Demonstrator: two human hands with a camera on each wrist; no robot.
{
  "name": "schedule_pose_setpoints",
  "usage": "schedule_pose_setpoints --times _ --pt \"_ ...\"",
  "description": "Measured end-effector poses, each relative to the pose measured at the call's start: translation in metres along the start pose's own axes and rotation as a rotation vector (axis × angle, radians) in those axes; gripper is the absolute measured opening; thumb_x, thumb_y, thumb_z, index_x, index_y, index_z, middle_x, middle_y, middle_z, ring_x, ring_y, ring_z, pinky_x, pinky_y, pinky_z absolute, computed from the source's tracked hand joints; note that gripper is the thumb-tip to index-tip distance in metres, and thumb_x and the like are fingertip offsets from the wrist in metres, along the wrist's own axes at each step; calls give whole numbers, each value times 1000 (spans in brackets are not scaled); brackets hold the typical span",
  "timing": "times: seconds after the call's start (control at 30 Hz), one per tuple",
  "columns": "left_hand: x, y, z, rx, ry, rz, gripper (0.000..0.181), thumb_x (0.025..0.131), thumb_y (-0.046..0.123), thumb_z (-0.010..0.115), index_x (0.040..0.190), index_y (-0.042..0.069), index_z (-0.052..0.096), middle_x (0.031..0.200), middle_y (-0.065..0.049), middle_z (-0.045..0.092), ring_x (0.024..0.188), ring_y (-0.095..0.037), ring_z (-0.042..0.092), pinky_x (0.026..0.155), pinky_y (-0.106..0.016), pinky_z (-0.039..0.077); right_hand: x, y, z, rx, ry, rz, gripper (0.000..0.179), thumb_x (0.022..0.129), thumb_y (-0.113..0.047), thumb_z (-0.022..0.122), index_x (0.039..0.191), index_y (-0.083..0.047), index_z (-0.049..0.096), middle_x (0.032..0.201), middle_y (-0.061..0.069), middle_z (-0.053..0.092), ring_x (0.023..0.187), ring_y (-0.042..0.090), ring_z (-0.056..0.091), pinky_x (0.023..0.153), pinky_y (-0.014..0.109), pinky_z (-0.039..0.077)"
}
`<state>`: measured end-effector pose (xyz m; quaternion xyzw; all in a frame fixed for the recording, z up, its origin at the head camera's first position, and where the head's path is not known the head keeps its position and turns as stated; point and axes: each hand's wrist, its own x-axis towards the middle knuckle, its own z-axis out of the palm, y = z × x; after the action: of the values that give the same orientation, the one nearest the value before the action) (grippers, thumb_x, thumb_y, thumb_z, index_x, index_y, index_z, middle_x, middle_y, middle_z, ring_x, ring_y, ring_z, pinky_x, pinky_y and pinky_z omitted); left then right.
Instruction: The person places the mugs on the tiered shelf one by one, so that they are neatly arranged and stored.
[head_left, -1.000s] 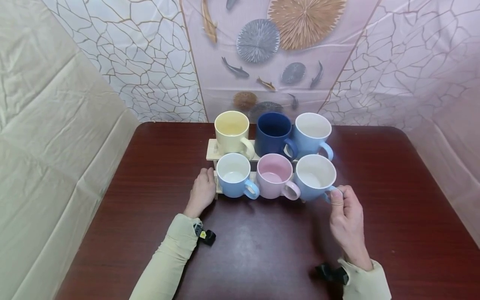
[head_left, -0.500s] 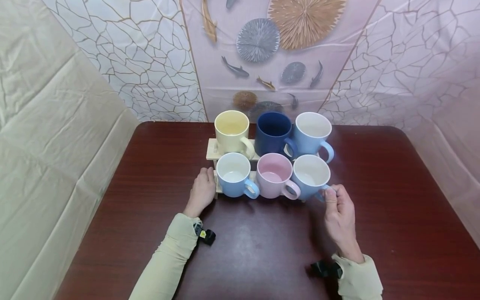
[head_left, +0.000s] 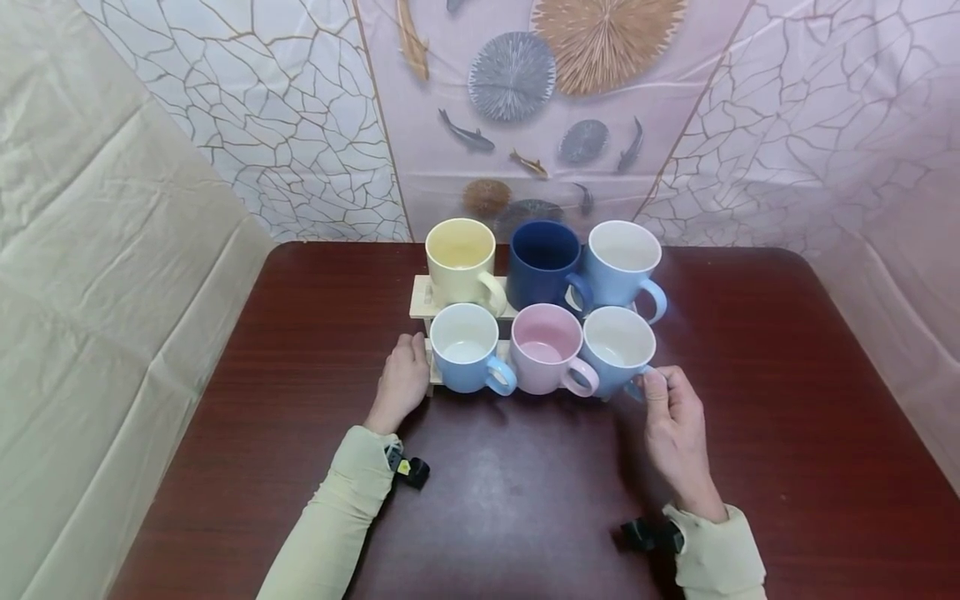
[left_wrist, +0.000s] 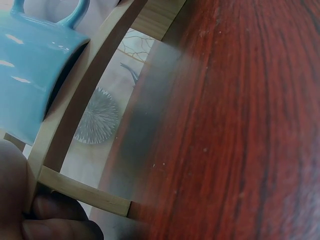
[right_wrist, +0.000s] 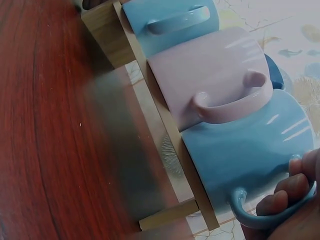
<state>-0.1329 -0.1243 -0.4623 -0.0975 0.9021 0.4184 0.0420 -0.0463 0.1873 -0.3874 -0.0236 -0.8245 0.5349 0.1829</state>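
A two-tier wooden rack stands on the table, with mugs on both levels. My left hand grips the left end of its lower tier; in the left wrist view the thumb lies over the board and curled fingers are under it. My right hand holds the handle of a light blue mug at the lower tier's right end. In the right wrist view this blue mug sits at the board's end beside the pink mug. Another light blue mug is at the lower left.
On the upper tier are a yellow mug, a dark blue mug and a light blue mug. Behind the dark red table hangs a patterned cloth. A beige cloth wall rises on the left.
My right hand has moved left with the light blue mug, bringing it closer to the pink mug. The left hand has stayed at the rack's end.
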Motion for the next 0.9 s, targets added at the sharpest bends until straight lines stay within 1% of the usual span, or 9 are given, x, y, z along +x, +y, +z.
schedule_pose_setpoints --times 0.07,0.17,0.27,0.37,0.47,0.67,0.77,0.83,0.9 --pt "0 -1 -1 1 0 -4 39 107 35 27 96 5 50 75 -11 52 74 -29 57 63 -44 44 1 3 0 -5 -1 5 19 101 -1 47 91 14 53 86 22 52 79 15 47 72 19 37" --pt "-1 -2 -2 2 0 -7 40 107 36 27 97 5 50 75 -11 52 77 -30 59 65 -45 44 3 15 1 -15 -14 15 19 101 -2 47 92 12 54 87 19 54 80 16 48 73 18 37" --pt "0 -3 -2 2 9 -9 39 107 35 27 97 5 50 75 -11 53 78 -31 59 66 -46 45 7 27 -1 -32 -49 27 19 102 -8 48 94 9 55 89 16 55 83 15 49 75 18 39" --pt "1 -4 0 -1 16 -16 39 107 35 27 97 5 50 75 -11 53 78 -31 60 67 -46 45 11 34 -4 -59 -95 23 21 103 -14 48 97 5 55 93 14 57 85 15 51 77 17 40" --pt "2 -3 2 -6 13 -21 39 107 36 27 99 5 50 75 -11 53 78 -30 59 67 -46 45 14 36 -6 -73 -120 16 23 104 -17 46 98 4 54 95 13 57 87 13 53 79 16 41" --pt "7 0 6 8 9 -23 40 107 37 27 102 5 51 77 -12 54 83 -32 60 71 -48 45 12 38 -8 -115 -117 28 27 105 -21 44 97 4 53 95 11 58 88 11 54 81 17 40" --pt "7 0 9 27 5 -29 40 107 37 28 103 4 52 75 -11 56 86 -33 62 73 -50 46 9 37 -13 -170 -128 53 28 105 -25 43 105 2 51 102 9 55 95 13 51 83 18 37" --pt "6 1 9 44 -4 -30 41 106 39 28 105 5 52 74 -11 58 88 -33 63 75 -50 46 10 38 -19 -176 -85 59 28 104 -24 44 113 2 49 109 7 51 101 14 47 86 18 34" --pt "6 2 6 67 7 -16 40 106 40 29 109 6 51 76 -11 60 90 -35 64 76 -51 46 14 39 -31 -190 -3 38 29 103 -21 46 120 2 49 113 7 46 106 17 43 89 19 30"
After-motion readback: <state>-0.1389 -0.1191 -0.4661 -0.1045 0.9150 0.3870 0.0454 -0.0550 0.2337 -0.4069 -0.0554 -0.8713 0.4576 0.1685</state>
